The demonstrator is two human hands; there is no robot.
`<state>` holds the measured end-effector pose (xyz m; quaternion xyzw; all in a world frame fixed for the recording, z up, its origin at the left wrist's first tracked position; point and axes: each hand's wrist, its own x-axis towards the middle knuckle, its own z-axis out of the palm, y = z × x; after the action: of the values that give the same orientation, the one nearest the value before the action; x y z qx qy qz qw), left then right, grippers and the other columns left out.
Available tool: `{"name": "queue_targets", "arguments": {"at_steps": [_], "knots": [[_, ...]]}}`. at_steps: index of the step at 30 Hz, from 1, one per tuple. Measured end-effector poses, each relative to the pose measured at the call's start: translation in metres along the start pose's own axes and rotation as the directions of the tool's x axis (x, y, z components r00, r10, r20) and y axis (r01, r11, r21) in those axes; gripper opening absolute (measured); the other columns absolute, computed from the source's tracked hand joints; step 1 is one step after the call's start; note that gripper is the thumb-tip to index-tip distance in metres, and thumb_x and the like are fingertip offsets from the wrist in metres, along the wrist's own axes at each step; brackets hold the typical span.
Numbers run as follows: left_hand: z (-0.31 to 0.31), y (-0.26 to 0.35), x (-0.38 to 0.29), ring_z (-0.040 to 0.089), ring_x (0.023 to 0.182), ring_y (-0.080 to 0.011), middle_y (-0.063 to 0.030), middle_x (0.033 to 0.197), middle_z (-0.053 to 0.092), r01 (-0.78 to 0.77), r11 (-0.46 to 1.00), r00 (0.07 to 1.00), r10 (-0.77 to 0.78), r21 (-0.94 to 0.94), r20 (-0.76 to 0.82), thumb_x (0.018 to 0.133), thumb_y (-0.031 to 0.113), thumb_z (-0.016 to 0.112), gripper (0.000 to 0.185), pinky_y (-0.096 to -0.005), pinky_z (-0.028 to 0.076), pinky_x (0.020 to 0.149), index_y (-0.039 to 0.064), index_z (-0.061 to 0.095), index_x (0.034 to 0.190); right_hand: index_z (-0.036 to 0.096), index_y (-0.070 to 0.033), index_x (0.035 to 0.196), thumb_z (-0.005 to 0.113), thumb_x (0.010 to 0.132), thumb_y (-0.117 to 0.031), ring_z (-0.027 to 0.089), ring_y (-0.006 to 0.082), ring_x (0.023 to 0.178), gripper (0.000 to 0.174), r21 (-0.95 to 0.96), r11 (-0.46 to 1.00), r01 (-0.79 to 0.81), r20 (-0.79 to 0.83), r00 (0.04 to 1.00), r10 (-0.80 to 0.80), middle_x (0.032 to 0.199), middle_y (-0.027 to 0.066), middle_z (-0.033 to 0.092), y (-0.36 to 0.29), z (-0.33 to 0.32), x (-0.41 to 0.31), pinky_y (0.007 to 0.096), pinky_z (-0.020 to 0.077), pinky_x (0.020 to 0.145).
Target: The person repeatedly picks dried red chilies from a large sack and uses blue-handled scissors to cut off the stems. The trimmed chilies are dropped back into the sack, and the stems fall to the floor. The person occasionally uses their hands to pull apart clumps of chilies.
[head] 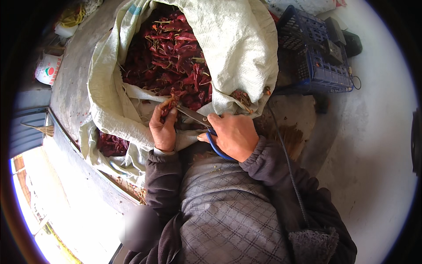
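Note:
My left hand (164, 127) pinches a dried red chili pepper (165, 110) by its stem end, over the near edge of a large white woven sack (108, 112). Blue-handled scissors (217, 147) are in my right hand (232, 133), their blades pointing up and left to the stem at my left fingertips. Whether the blades touch the stem is hard to tell. Many dried red chilies (178, 56) fill the open sack beyond my hands. Stems and bits (241, 97) lie in a fold of white woven cloth just above my right hand.
A smaller white sack (132, 161) with dark red chilies stands at the left. Blue plastic crates (326, 69) are at the upper right. A dark cord (286, 148) runs beside my right arm. A straw broom (46, 130) lies near the doorway at the far left.

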<state>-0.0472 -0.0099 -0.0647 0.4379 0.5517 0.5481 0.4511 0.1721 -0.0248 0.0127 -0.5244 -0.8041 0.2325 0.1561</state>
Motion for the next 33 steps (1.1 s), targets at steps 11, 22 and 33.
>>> {"name": "queue_targets", "arguments": {"at_steps": [11,22,33], "knots": [[0.004,-0.006,0.000,0.057,0.079,-0.0071,-0.0002,0.093,0.068,-0.119,0.922,0.988,0.147,0.368,-0.048,0.096,-0.001,0.066,0.026,-0.0235,0.049,0.072,0.001,0.068,0.122,0.061,-0.003,0.088,0.076,0.087,-0.047,0.067,0.0384,0.062,0.046,0.071,0.997,-0.018,0.004,1.000,0.017,0.064,0.0169,0.063,0.000,0.013,0.007,0.0486,0.0497,0.055],[0.003,-0.002,-0.002,0.057,0.075,-0.0056,0.0009,0.091,0.067,0.114,0.972,0.982,-0.141,-0.204,-0.122,0.100,0.002,0.061,0.021,-0.0207,0.047,0.067,-0.002,0.068,0.119,0.061,-0.005,0.089,0.076,0.086,-0.052,0.067,0.0376,0.063,0.049,0.124,0.990,-0.072,-0.076,0.994,0.082,0.068,0.0169,0.064,-0.009,0.049,0.011,0.0478,0.0522,0.057],[0.003,-0.012,-0.008,0.059,0.077,-0.0065,0.0006,0.091,0.069,-0.104,0.975,0.966,0.146,0.198,-0.212,0.096,0.000,0.067,0.020,-0.0220,0.049,0.069,0.000,0.069,0.116,0.064,-0.003,0.094,0.074,0.087,-0.049,0.067,0.0370,0.065,0.048,0.025,1.000,0.005,0.027,1.000,-0.005,0.068,0.0167,0.064,-0.010,0.012,0.010,0.0478,0.0501,0.056]]}}
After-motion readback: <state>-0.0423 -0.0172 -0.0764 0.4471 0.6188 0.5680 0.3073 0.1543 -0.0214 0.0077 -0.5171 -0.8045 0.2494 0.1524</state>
